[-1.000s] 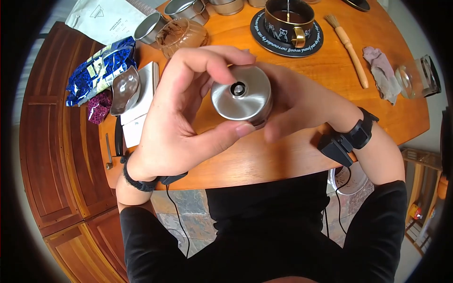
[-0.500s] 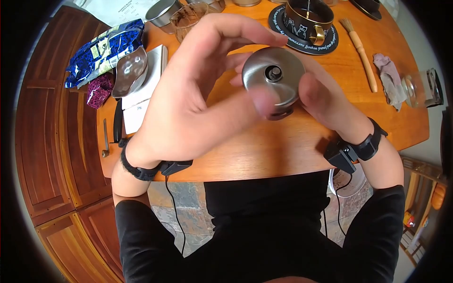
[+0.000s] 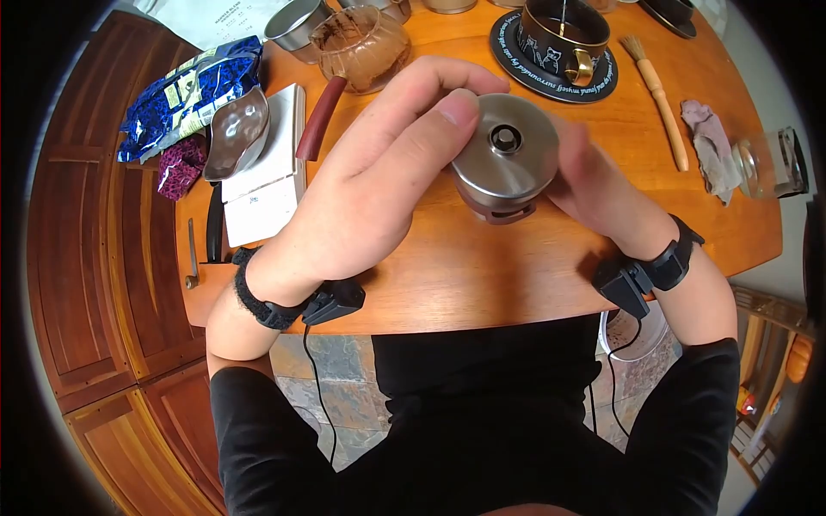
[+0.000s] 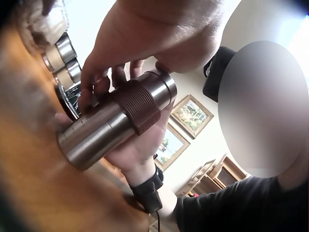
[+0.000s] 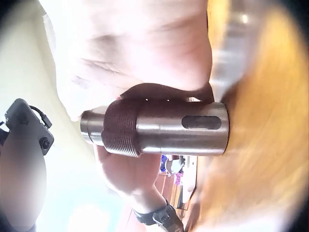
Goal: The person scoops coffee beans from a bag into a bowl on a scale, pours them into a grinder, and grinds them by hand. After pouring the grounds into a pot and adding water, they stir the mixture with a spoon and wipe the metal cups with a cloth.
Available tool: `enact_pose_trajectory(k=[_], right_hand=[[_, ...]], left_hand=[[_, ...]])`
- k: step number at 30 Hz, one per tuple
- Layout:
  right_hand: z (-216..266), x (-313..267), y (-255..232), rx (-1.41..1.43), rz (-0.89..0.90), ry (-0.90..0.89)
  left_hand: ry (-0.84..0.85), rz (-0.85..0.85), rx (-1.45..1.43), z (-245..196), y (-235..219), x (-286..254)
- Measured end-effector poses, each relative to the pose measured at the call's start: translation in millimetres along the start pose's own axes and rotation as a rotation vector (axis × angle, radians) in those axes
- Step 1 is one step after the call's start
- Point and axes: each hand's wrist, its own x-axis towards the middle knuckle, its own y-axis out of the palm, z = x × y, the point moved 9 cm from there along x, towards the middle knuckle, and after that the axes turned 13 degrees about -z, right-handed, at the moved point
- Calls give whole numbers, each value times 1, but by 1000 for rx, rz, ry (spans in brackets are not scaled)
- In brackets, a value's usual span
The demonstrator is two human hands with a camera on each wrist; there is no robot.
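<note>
A steel cylinder [image 3: 509, 168] with a round lid and a small central post is held upright between both hands; its ribbed brown band [image 4: 138, 107] and an oval window [image 5: 202, 122] show in the wrist views. The left hand [image 3: 370, 185] has its thumb and fingers at the lid's left edge, gripping the top. Around the far and right side curls the right hand [image 3: 607, 193], gripping the body. In the head view the left hand hides part of the lid's rim. The cylinder's base is near the table in the wrist views.
A red-handled tool [image 3: 322, 120] and glass vessel [image 3: 370, 52] lie behind the left hand. Farther off stand a black cup [image 3: 564, 34] on its saucer, a brush [image 3: 661, 103], a cloth [image 3: 710, 146] and a glass jar [image 3: 757, 168]. Left are a blue bag [image 3: 191, 95] and brown dish [image 3: 237, 138].
Both hands and the cylinder have shifted right in the head view. The left hand has turned, its thumb moving from the near edge to the lid's far left, uncovering the red handle.
</note>
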Motion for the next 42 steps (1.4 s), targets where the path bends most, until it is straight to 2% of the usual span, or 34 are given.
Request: enact_pose_trajectory(k=[5, 8, 12, 14, 17, 21, 23, 26, 29, 31, 34, 35, 36, 38, 40, 41, 42], right_hand=[[0, 3, 3, -9, 67, 5], [-1, 3, 3, -2, 53, 32], [1, 2, 5, 14, 81, 29], [1, 1, 5, 26, 87, 33], [1, 2, 6, 59, 107, 32], [1, 3, 5, 38, 101, 7], [-8, 2, 6, 98, 170, 43], [-7, 3, 5, 100, 232, 39], [-2, 2, 4, 87, 207, 48], [-5, 2, 1, 96, 187, 56], [-6, 3, 5, 98, 194, 91], [-6, 4, 7, 75, 206, 78], [-5, 4, 8, 51, 212, 66], [-3, 4, 11, 10, 237, 85], [-3, 4, 12, 15, 215, 92], [-4, 4, 11, 20, 192, 88], [-7, 5, 8, 32, 147, 73]], left_hand=[[-77, 59, -95, 8, 3, 2], [-63, 73, 16, 9, 3, 1], [-40, 83, 7, 7, 4, 0], [-21, 85, 39, 5, 3, 0], [155, 125, 233, -1, 2, 3], [121, 129, 177, -2, 4, 3], [70, 130, 136, 0, 3, 2], [110, 64, 206, -10, -4, 1], [249, -84, 298, -39, -23, -19], [258, -140, 358, -54, -43, -37], [307, -169, 342, -74, -99, -51], [204, -165, 423, -65, -130, -54], [150, -234, 442, -61, -163, -59], [-84, -371, 640, -43, -230, -77], [-293, -435, 943, -16, -305, -103], [-430, -440, 1113, -5, -334, -119], [-491, -452, 1253, 3, -355, -134]])
